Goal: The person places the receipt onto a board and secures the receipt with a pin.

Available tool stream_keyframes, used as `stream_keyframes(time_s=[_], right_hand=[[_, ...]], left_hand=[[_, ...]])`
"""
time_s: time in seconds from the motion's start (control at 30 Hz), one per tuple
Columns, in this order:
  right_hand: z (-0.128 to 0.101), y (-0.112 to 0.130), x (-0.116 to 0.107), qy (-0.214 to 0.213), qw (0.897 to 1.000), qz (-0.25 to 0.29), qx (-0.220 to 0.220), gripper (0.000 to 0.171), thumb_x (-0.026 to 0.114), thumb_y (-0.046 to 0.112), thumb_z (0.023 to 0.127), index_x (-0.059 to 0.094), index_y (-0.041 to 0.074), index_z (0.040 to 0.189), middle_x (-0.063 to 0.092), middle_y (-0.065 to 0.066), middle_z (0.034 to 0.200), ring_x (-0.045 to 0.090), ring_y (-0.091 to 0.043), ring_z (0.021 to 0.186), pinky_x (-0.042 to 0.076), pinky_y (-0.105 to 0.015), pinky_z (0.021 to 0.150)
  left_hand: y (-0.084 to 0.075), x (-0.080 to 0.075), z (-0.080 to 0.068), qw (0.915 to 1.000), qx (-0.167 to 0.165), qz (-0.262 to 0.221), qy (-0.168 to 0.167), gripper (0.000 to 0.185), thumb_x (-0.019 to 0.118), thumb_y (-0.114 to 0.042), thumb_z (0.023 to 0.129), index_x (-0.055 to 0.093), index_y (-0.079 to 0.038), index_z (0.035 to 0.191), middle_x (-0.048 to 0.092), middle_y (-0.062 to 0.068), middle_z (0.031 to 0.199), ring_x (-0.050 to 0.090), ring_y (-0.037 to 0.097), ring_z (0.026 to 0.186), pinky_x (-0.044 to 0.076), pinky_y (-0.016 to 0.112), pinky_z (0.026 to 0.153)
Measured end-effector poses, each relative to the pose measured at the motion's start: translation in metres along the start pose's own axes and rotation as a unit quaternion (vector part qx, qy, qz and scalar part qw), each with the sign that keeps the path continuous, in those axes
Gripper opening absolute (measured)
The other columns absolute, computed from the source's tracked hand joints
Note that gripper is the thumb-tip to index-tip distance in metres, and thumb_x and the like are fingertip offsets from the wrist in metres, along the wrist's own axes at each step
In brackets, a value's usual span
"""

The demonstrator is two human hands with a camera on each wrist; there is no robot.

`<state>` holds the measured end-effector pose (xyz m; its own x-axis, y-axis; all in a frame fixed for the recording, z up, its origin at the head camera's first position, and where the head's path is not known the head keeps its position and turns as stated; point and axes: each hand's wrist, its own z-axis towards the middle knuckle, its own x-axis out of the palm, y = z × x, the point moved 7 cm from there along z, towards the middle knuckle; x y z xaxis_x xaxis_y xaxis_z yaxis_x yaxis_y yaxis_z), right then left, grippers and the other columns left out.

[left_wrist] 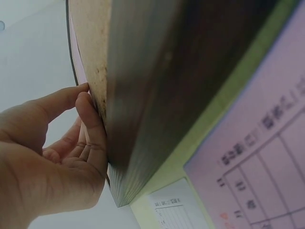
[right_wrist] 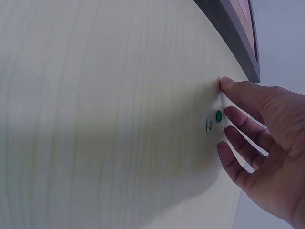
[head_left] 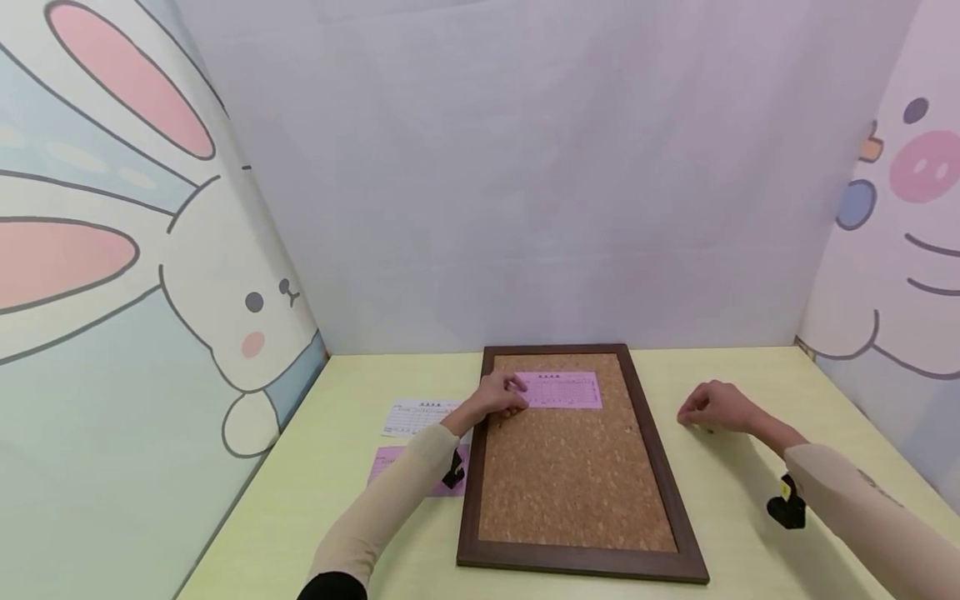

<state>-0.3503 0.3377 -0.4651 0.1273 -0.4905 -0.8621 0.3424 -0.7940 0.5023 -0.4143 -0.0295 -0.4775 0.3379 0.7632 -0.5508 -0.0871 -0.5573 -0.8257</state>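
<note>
My left hand (head_left: pixel 501 395) rests over the left end of a pink printed form (head_left: pixel 562 390), its fingertips touching the paper near the corners. That form lies flat across the upper part of a cork board (head_left: pixel 573 475) with a dark brown wooden frame (head_left: pixel 663 492). To the right of the board, my right hand (head_left: pixel 723 407) is down at the tabletop, fingers spread and slightly bent. Beside its fingertips in the right wrist view are a green thumbtack (right_wrist: pixel 218 116) and a pale blue thumbtack (right_wrist: pixel 209 126), both on the table. Whether a fingertip touches a tack is unclear.
Left of the board lie a white printed form (head_left: pixel 416 417) and a second pink form (head_left: pixel 386 461), partly hidden by my left forearm. The pale yellow table (head_left: pixel 300 508) meets a light backdrop behind and cartoon-printed walls at both sides.
</note>
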Motion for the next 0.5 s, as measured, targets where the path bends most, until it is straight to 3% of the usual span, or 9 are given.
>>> stream_keyframes(time_s=[0.27,0.5], right_hand=[[0.0045,-0.0024,0.0013,-0.008,1.000,0.008,-0.010,0.011,0.075,0.014,0.090,0.080,0.005,0.087,0.076,-0.002,0.079,0.050,0.003,0.059,0.042,-0.022,0.058],[0.0066,0.0001,0.0022,-0.024,1.000,-0.003,-0.006,0.013,0.072,0.015,0.094,0.079,0.004,0.092,0.077,-0.003,0.084,0.060,0.001,0.069,0.047,-0.023,0.062]], left_hand=[[-0.0013,-0.0008,-0.0012,1.0000,-0.001,-0.005,0.001,0.029,0.077,-0.008,0.088,0.068,0.001,0.114,0.061,0.001,0.073,0.055,0.010,0.057,0.047,0.018,0.051],[-0.0006,-0.0009,-0.0012,1.0000,0.002,-0.004,0.003,0.027,0.078,-0.008,0.088,0.069,0.001,0.112,0.061,0.001,0.074,0.056,0.009,0.058,0.047,0.017,0.051]])
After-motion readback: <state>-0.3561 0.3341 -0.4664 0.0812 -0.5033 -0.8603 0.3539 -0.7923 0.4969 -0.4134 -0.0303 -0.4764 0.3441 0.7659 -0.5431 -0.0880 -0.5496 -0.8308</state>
